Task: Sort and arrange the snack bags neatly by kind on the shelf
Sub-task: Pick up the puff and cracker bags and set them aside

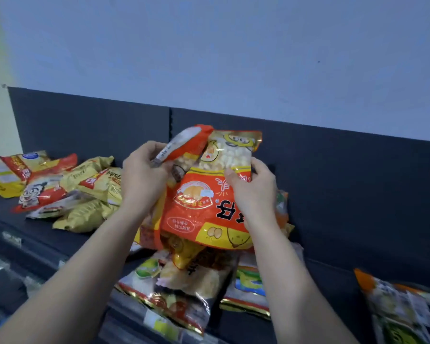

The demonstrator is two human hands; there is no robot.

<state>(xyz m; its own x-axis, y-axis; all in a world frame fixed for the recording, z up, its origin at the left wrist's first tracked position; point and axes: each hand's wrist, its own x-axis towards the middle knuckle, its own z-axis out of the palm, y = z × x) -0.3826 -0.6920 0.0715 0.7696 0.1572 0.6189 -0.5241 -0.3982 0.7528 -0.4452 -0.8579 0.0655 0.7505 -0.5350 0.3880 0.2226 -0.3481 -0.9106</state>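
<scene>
Two bare forearms reach up from the bottom edge, nearest the camera, and everything else sits beyond them. Starting at the far left, a loose heap of yellow and red bags (67,187) sprawls on the shelf (35,234), overlapping at odd angles, so that group looks unsorted. Next, the left hand (144,175) has its fingers (140,155) curled shut around the end of a red bag with a white patch (184,145), tipping it up behind its neighbour, probably to square the two together. At the middle, a big orange bag (209,202) with a clear window of pale puffs is held upside down above the pile; the right hand (255,194) pinches its right edge, thumb on the front and the other digits hidden behind. My guess is that matching bags are being gathered into one stack before being set down. Below them lies a jumble of mixed bags (181,289) at the shelf's front lip, and farther right, well apart, a green and orange bag (407,311) lies alone. Behind everything, a dark back panel (333,170) rises to a plain pale wall (233,58).
</scene>
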